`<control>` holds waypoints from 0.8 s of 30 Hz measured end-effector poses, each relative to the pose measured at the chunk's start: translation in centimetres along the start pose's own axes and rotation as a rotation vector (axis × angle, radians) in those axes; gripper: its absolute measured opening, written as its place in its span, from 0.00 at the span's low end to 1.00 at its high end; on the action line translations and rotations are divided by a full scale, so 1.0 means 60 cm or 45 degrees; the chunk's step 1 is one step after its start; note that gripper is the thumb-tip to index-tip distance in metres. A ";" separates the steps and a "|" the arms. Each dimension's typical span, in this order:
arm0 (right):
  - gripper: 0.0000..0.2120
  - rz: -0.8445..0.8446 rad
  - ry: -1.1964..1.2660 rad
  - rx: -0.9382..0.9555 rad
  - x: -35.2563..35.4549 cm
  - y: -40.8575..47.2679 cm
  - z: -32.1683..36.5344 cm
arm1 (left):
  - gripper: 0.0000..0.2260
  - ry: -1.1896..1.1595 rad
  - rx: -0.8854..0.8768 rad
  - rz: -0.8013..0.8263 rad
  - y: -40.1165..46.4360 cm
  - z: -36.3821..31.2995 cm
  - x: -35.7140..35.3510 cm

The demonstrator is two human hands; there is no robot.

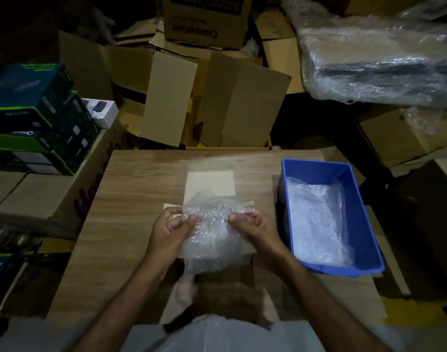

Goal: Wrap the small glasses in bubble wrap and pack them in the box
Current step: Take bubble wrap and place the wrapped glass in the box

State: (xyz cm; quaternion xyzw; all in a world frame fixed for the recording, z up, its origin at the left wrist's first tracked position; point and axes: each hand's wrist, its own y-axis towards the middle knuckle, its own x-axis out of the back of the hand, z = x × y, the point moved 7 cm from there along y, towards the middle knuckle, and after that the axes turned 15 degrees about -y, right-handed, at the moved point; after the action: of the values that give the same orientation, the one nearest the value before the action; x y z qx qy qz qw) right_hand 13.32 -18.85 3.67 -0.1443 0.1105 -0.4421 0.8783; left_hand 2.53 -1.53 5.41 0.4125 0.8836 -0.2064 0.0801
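While we are standing at the wooden table (130, 199), we are holding a bundle of bubble wrap (212, 232) with both hands just above an open cardboard box (227, 288) that is sitting at the near edge of the table. Our left hand (170, 231) is curling its fingers and thumb around the left end of the bundle, and our right hand (255, 231) is pinching the right end the same way, so both hands are closing on the wrap rather than lying flat. We cannot tell whether a glass is inside the bundle, since the wrap is cloudy and the light is dim. The box flaps are spreading out to the far side and to the sides under the bundle, with the far flap (209, 185) lying pale on the tabletop.

Just to the right of the box, a blue plastic bin (369, 237) is resting on the table, and more bubble wrap (316, 219) is lying crumpled in its bottom. Beyond the table, plain cardboard cartons (217, 102) are piling up. To the left, dark green and black product boxes (34, 118) are stacking on larger cartons, and at the upper right a plastic-wrapped package (377, 57) is sitting on top of other cartons.
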 end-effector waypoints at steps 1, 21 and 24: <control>0.07 -0.016 -0.058 0.008 0.004 0.000 -0.002 | 0.18 0.038 -0.017 -0.002 0.002 -0.003 0.003; 0.09 0.229 -0.365 0.168 0.008 -0.004 0.047 | 0.07 0.376 0.031 0.429 -0.002 -0.040 -0.015; 0.13 0.107 -0.292 0.111 0.004 0.004 0.012 | 0.14 0.240 0.079 0.298 0.000 -0.007 -0.003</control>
State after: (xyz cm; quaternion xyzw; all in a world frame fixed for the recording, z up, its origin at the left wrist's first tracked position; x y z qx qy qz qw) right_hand 13.83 -18.80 4.23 -0.1509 -0.0042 -0.3899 0.9084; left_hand 2.67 -1.46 5.82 0.5326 0.8262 -0.1832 0.0078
